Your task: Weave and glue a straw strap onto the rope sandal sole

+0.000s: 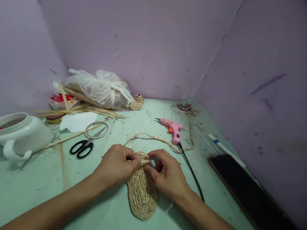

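Observation:
A small oval sole woven from straw braid (pixel 142 195) lies flat on the pale green table (pixel 103 214), just in front of me. My left hand (pixel 117 165) is closed and pinches the braid at the sole's far end from the left. My right hand (pixel 166 172) pinches the same far end from the right, fingers curled onto it. A loose length of straw braid (pixel 157 139) runs from that end in a loop across the table toward the back.
A pink glue gun (pixel 173 128) with a black cord (pixel 191 171) lies behind my right hand. Black scissors (pixel 83 146) and a tape ring (pixel 96 129) sit left. A white jug (pixel 19 134), straw stalks (pixel 82 108), a plastic bag (pixel 99 87), and a dark slab (pixel 253 199) at right.

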Motion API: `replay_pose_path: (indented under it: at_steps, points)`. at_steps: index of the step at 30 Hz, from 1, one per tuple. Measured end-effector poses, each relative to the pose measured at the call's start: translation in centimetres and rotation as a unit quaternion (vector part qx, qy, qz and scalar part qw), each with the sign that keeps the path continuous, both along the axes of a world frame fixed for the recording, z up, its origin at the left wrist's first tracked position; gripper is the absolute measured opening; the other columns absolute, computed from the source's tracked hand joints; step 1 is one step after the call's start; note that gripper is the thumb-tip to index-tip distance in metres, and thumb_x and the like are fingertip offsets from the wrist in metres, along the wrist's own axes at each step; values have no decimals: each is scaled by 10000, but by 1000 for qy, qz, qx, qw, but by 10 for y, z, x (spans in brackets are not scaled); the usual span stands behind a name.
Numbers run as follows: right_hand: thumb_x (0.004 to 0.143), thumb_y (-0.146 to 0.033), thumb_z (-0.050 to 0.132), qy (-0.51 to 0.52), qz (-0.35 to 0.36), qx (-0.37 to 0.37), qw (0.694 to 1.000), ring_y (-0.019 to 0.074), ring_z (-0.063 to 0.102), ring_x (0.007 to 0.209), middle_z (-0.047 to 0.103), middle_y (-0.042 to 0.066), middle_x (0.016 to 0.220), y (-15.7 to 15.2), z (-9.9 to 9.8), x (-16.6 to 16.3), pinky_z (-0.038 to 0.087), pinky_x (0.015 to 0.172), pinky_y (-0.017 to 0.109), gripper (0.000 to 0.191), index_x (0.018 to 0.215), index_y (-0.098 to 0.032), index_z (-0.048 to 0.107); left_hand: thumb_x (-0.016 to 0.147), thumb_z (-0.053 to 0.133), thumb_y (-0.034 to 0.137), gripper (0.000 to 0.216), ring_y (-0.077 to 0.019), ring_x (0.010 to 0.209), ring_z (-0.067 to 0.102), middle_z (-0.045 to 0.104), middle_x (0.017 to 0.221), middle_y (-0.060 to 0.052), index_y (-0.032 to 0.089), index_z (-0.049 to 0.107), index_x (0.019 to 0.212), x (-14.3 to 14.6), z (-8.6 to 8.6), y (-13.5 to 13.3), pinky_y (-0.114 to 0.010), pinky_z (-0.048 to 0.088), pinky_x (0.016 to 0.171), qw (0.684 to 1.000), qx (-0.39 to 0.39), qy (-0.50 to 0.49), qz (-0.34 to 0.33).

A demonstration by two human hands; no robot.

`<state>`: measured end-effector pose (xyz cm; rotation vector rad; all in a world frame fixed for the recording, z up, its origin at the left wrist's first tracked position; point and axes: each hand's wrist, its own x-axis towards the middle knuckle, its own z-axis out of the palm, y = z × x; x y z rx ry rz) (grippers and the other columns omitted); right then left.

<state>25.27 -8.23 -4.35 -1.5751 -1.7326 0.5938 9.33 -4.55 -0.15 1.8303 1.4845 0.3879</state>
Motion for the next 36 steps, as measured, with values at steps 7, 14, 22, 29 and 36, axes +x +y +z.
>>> replay_pose_path:
  at_steps: [7, 14, 22, 29, 36]
  points:
    - [683, -158, 597, 27, 13, -10, 999, 131, 543, 598, 610, 9, 782, 1, -6, 3, 430, 555, 255, 311, 991, -200, 584, 590, 498, 267, 175, -108, 477, 371, 433, 451, 14, 143, 548, 477, -1, 8, 3, -234, 277, 460, 1000, -7, 16, 1]
    - [688, -91, 508, 67, 16, -43, 997, 114, 575, 565, 657, -1, 767, 7, -2, 9, 435, 536, 232, 238, 887, -201, 578, 583, 500, 274, 184, -92, 459, 309, 358, 430, 36, 150, 500, 447, 2, 13, 5, -229, 243, 437, 1000, -19, -2, -13]
    - [698, -84, 504, 70, 10, -36, 997, 113, 577, 563, 672, -1, 762, 6, -3, 9, 438, 546, 231, 249, 901, -201, 590, 564, 486, 276, 179, -97, 462, 323, 372, 433, 25, 152, 494, 436, 10, 13, 4, -235, 258, 444, 1000, -15, 20, -10]
    - [702, -64, 503, 66, 8, -26, 997, 110, 572, 558, 672, 2, 760, 6, -2, 8, 436, 538, 230, 252, 899, -193, 592, 552, 477, 260, 161, -100, 460, 336, 382, 425, 26, 148, 523, 446, 9, 10, 6, -234, 273, 450, 1000, -19, 13, -6]
    - [691, -124, 577, 59, 31, 31, 997, 115, 563, 584, 631, 33, 863, 3, -1, 3, 454, 536, 243, 247, 930, -188, 597, 532, 473, 243, 145, -107, 460, 358, 402, 423, 21, 144, 540, 451, 11, 13, 6, -235, 281, 454, 999, -28, 18, -1]
